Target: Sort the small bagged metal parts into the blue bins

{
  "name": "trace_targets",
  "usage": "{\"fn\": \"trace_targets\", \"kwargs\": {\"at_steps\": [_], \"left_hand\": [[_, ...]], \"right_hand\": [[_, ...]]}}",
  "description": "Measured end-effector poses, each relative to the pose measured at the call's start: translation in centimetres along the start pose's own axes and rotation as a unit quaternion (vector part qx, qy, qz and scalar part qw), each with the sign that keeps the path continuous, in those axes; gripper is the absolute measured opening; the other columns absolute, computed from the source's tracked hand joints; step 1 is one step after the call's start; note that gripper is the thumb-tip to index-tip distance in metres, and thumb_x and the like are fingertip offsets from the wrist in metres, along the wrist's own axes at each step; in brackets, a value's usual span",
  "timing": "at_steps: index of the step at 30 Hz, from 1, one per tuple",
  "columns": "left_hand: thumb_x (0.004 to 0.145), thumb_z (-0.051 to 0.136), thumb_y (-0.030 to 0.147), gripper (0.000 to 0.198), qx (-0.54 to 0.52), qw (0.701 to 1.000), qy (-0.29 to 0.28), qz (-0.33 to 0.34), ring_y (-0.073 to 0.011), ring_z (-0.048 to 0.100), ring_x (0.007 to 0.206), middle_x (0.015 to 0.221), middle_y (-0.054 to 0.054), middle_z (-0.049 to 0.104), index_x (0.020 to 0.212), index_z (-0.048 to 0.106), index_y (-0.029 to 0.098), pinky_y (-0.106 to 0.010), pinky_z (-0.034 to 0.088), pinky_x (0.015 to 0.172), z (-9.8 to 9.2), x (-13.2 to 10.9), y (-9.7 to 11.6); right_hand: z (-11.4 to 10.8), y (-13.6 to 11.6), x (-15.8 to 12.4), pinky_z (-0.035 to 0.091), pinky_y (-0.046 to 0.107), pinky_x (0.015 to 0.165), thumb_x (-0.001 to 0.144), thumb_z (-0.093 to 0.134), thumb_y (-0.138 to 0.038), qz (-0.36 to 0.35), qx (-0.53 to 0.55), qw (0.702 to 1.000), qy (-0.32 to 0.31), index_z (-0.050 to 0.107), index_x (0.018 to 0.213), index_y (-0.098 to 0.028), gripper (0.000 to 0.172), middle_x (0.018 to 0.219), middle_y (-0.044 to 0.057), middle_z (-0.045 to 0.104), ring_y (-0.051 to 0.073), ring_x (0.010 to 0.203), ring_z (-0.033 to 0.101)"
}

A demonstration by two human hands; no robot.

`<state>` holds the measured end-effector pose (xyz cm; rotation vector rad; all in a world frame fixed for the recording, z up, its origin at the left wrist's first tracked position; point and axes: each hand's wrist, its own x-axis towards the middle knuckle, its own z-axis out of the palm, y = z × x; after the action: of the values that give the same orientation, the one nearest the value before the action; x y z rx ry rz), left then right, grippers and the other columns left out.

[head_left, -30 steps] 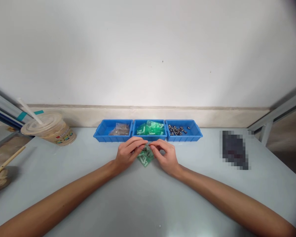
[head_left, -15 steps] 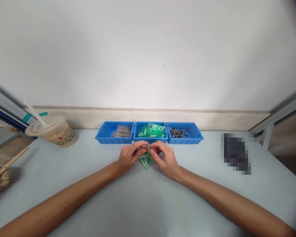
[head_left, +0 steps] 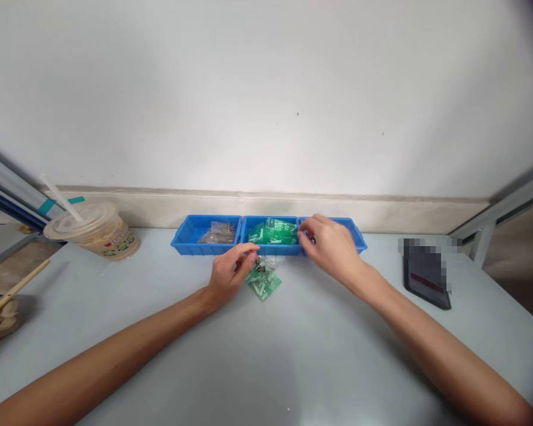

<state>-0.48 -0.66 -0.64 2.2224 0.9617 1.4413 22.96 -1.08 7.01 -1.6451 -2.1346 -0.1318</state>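
Observation:
At the middle of the table lies a small green plastic bag (head_left: 266, 286) with pale plugs and some dark metal pieces in it. My left hand (head_left: 231, 271) pinches at its upper left edge, thumb and forefinger close together. Over the right blue bin (head_left: 355, 235), my right hand (head_left: 331, 245) has its fingers curled inward, the tips down by the metal fittings. What those fingertips hold, if anything, is hidden, and the hand covers most of that bin's contents.
The middle blue bin (head_left: 270, 251) holds green bags of pale plugs; the left blue bin (head_left: 190, 231) holds clear bags with brownish contents. A drink cup (head_left: 102, 234) with a straw stands at left. On the right lies a phone (head_left: 424, 278). A wall (head_left: 266, 118) rises behind.
My right hand has left the green bag and moved right and away from me to the right bin. The left hand stays at the bag, which now shows more fully.

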Motion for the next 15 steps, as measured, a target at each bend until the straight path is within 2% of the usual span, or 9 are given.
{"fn": "trace_targets", "kwargs": {"at_steps": [3,5,8,11,15], "left_hand": [[0.093,0.050,0.022,0.017,0.003,1.000,0.005,-0.017,-0.0068,0.056,0.053,0.077,-0.001,0.066,0.104,0.062,0.016,-0.017,0.044,0.052,0.0,0.0,0.0],[0.093,0.051,0.022,0.016,0.010,1.000,0.007,-0.015,-0.0068,0.055,0.053,0.078,-0.001,0.066,0.102,0.062,0.016,-0.017,0.044,0.053,0.0,0.1,0.0],[0.091,0.054,0.021,0.012,0.032,0.999,-0.004,0.001,-0.0074,0.053,0.054,0.077,-0.001,0.065,0.094,0.064,0.017,-0.018,0.043,0.054,0.1,0.4,0.1],[0.090,0.055,0.021,0.010,0.041,0.997,-0.064,0.005,-0.0078,0.050,0.057,0.081,-0.002,0.065,0.088,0.065,0.017,-0.019,0.042,0.054,0.3,0.7,0.0],[0.090,0.057,0.023,0.013,0.030,0.986,-0.166,-0.010,-0.0096,0.055,0.064,0.082,-0.002,0.064,0.085,0.067,0.017,-0.019,0.044,0.059,0.4,0.9,-0.3]], "right_hand": [[1.7,-1.9,-1.1,0.035,0.027,0.057,0.086,0.058,-0.020,-0.103,0.077,0.988,-0.084,0.067,0.083,-0.020,0.009,0.081,0.004,0.069,0.018,0.068,0.061],[2.7,-2.9,-1.8,0.033,0.027,0.053,0.084,0.063,-0.027,-0.116,0.071,0.981,-0.139,0.066,0.075,-0.020,0.012,0.075,0.005,0.069,0.018,0.062,0.061],[3.9,-3.8,-2.7,0.031,0.028,0.049,0.082,0.065,-0.045,-0.105,0.040,0.977,-0.183,0.064,0.067,-0.019,0.030,0.066,0.007,0.068,0.020,0.056,0.061],[4.4,-4.6,-3.5,0.035,0.030,0.050,0.080,0.063,-0.056,-0.081,0.015,0.981,-0.174,0.066,0.079,-0.016,0.039,0.073,0.012,0.070,0.024,0.058,0.064],[4.7,-5.2,-3.9,0.038,0.031,0.053,0.082,0.061,-0.052,-0.050,0.006,0.980,-0.190,0.066,0.091,-0.013,0.040,0.081,0.015,0.070,0.027,0.065,0.066]]}}
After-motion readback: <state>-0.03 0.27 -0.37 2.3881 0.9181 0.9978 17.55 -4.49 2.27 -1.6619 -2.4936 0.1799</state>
